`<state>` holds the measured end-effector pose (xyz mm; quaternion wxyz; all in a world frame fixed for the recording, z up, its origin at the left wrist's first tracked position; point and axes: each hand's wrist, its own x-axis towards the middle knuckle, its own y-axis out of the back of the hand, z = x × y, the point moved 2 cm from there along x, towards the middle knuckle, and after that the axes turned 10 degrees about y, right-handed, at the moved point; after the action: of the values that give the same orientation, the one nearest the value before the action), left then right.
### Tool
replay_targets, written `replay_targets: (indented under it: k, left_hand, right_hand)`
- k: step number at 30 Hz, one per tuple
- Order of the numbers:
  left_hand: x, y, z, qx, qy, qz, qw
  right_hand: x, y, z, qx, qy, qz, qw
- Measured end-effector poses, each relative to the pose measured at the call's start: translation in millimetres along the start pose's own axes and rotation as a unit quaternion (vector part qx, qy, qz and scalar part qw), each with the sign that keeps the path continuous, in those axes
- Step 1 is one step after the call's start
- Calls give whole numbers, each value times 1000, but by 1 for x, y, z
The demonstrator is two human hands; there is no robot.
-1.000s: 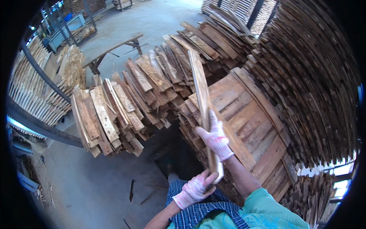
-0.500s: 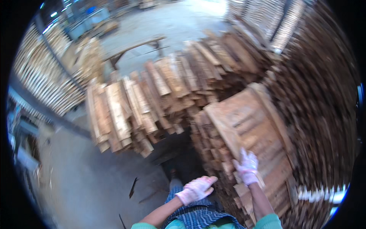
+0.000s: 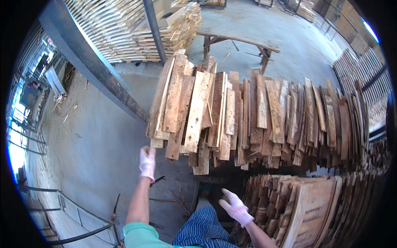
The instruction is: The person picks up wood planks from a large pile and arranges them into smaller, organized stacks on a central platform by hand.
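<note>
Currently, left gloved hand [image 3: 147,163]: cannot tell whether fingers spread or closed; rough-sawn wooden planks [image 3: 197,113] piled just beyond it, toward right. Right gloved hand [image 3: 235,206] spread, thumb apart from fingers; second plank stack [image 3: 312,206] right of it. Wooden trestle [image 3: 237,39] well beyond both hands.

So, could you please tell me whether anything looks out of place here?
Yes, a few thin sticks lie scattered on the floor beside the person's leg, which looks untidy next to the stacked boards.
</note>
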<state>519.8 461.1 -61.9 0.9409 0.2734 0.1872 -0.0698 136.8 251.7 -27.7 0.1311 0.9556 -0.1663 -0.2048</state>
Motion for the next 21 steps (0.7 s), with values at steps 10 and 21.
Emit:
replay_targets:
  k: [10, 21]
  left_hand:
    - [151, -36, 56, 34, 120, -94, 988]
    - [149, -50, 30, -44, 203, -268, 941]
  right_hand:
    - [362, -71, -10, 81, -99, 97, 987]
    - [361, -71, -25, -48, -85, 90, 991]
